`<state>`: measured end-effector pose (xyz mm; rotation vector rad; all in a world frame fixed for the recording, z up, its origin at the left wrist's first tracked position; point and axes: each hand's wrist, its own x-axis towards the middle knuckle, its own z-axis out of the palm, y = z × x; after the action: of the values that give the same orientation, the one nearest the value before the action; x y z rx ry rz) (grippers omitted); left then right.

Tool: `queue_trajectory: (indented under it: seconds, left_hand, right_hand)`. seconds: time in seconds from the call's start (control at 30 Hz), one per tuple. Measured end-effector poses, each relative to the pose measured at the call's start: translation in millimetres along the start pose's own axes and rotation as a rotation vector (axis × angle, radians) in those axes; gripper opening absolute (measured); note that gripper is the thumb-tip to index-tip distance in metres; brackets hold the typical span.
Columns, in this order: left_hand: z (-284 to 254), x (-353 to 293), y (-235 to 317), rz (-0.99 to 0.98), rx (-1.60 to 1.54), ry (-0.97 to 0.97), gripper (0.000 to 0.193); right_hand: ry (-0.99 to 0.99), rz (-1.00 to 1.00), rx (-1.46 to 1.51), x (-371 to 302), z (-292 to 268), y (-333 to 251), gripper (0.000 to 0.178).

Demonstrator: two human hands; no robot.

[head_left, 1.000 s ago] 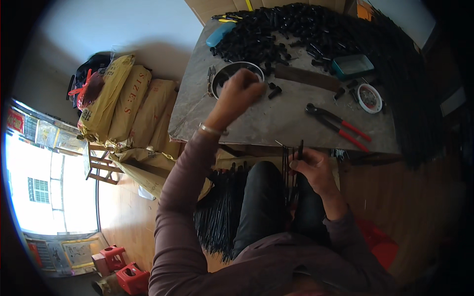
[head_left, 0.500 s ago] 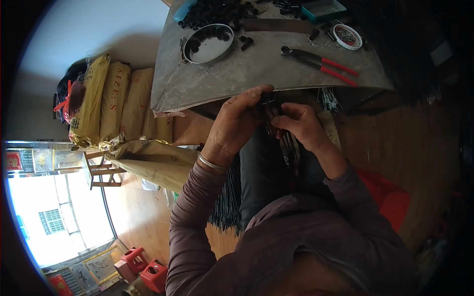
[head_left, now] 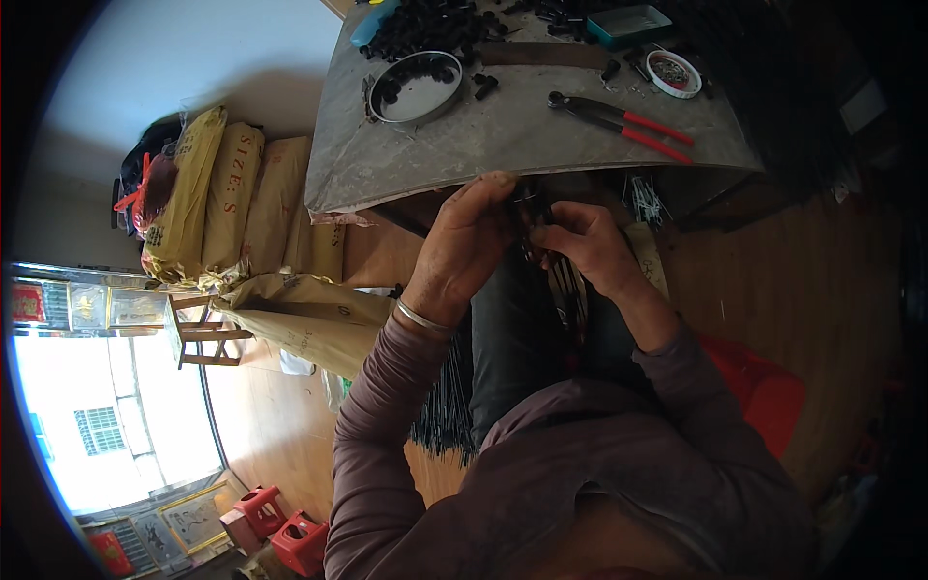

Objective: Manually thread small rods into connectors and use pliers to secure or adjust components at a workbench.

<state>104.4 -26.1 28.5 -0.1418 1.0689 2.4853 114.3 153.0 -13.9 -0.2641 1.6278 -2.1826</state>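
Observation:
Above my lap, just off the table's front edge, both hands work on what looks like a black umbrella frame (head_left: 566,290), its thin dark ribs running down toward my thighs. My left hand (head_left: 468,230) is closed around the dark, round upper end, fingertips at its top. On the other side, my right hand (head_left: 592,244) pinches the part between thumb and bent fingers. The fingers hide much of the join between them. Beyond, red-handled end-cutting pincers (head_left: 623,126) lie on the table (head_left: 425,159), untouched.
On the table are a round metal dish (head_left: 416,108) with black pieces, a pile of black plastic parts (head_left: 425,29), a white dish (head_left: 674,74) of small metal bits and a green tray (head_left: 628,26). Dark rods (head_left: 445,406) stand beside my leg. Sacks (head_left: 232,198) lean leftward.
My hands keep nearly the same grip on the umbrella frame, with the left fingertips slightly shifted. The whole view has tilted a little.

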Motion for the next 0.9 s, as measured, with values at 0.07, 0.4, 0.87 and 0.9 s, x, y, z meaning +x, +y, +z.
queue_trajectory:
  seconds: [0.07,0.4,0.87,0.9]
  left_hand:
    - [3.0,1.0,-2.0,0.009,-0.014,0.023,0.016]
    - [10.4,1.2,-6.2,0.017,0.007,0.045,0.017]
    - [14.8,-0.3,-8.1,0.133,0.112,0.074,0.014]
    - [13.9,0.1,-8.8,0.179,0.183,0.078,0.015]
  right_hand:
    - [-0.001,0.004,-0.029,-0.3,-0.1,0.1,0.014]
    - [0.014,0.000,0.023,-3.2,1.5,-0.2,0.012]
    - [0.046,0.008,-0.010,-4.9,4.1,-2.6,0.012]
    - [0.052,0.008,0.012,-4.5,3.9,-1.4,0.012]
